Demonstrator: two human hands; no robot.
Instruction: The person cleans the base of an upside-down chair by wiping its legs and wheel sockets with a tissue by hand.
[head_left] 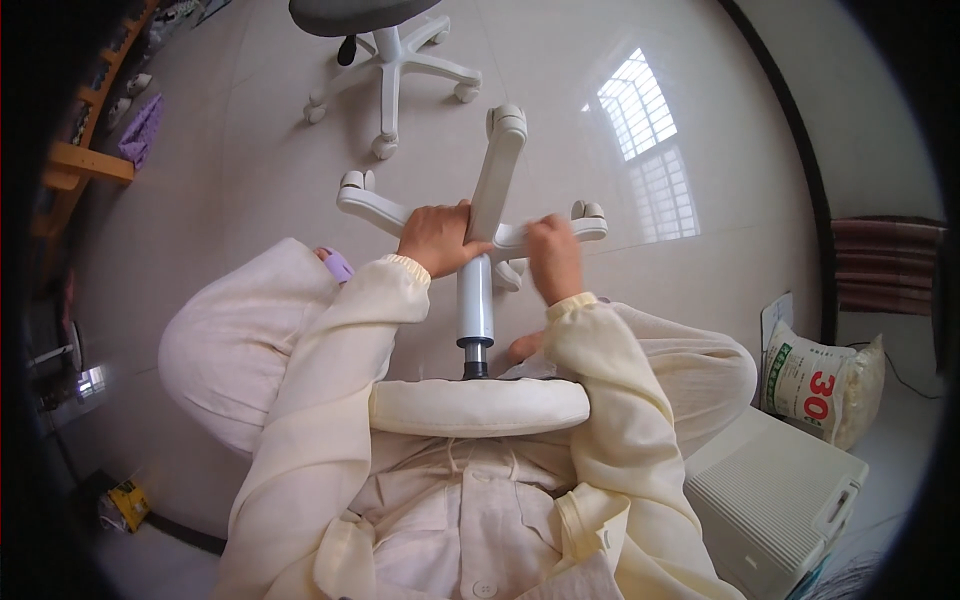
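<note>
A white rolling stool lies tipped over, its round padded seat (480,408) resting against my lap. The pale gas-lift column (475,305) runs away from the seat to a star-shaped base (495,190) with casters. My left hand (435,240) is closed around the base's hub, its thumb lying across the top of the column. On the right-hand leg of the base, my right hand (555,255) has its fingers curled. It is slightly blurred, and its fingertips are hidden. One caster (507,122) sits at the end of the leg pointing away from me.
A grey swivel chair (388,75) on white legs stands ahead. To the right are a ridged pale box (770,490) and a printed plastic sack (820,385). A wooden rack (90,160) and a purple bag (142,132) are at far left; a yellow package (128,503) lies lower left.
</note>
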